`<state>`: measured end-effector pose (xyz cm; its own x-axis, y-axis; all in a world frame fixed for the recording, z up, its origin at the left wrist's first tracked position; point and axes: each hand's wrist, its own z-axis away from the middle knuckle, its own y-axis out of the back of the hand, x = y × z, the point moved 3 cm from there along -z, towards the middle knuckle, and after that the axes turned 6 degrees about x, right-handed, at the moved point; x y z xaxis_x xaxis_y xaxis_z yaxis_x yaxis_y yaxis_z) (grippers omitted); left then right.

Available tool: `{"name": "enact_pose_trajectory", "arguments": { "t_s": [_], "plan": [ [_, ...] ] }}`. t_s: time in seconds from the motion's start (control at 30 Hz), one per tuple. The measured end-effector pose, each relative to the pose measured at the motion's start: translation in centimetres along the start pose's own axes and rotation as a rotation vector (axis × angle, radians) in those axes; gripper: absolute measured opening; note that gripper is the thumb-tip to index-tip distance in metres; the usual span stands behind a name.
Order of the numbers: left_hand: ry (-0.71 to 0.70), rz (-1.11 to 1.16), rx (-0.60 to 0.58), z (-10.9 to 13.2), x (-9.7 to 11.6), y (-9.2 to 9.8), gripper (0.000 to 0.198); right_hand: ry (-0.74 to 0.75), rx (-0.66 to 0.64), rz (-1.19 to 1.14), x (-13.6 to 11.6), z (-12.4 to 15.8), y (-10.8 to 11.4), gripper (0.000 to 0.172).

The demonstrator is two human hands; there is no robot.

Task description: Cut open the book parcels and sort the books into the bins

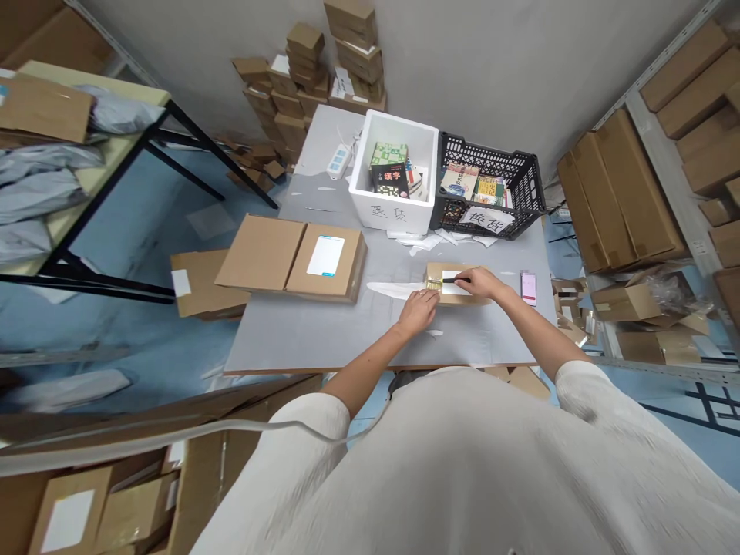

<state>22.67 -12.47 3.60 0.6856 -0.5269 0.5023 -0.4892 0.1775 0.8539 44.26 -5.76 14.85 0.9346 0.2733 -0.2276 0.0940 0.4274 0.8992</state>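
A small cardboard box with a white label lies flat on the grey table, in front of me. My left hand grips the box's left end, fingers bent over its near corner. Between the fingers of my right hand is a slim dark tool, shaped like a cutter or pen. Its tip points left, over the box top near the yellowish tape by my left fingers. Left of my hands, a white paper strip lies on the table.
Behind the box stand a white foam bin and a black crate, both with books. A larger carton with an opened flap sits left. A phone lies right. Shelves of cartons rise at the far right.
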Motion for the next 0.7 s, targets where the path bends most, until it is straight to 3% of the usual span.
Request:
{"name": "enact_pose_trajectory", "arguments": {
  "t_s": [0.7],
  "plan": [
    [-0.014,-0.03,0.0,-0.2,0.2,0.4,0.044,-0.028,-0.048,0.057,-1.7,0.3,1.0,0.045]
  ]
}}
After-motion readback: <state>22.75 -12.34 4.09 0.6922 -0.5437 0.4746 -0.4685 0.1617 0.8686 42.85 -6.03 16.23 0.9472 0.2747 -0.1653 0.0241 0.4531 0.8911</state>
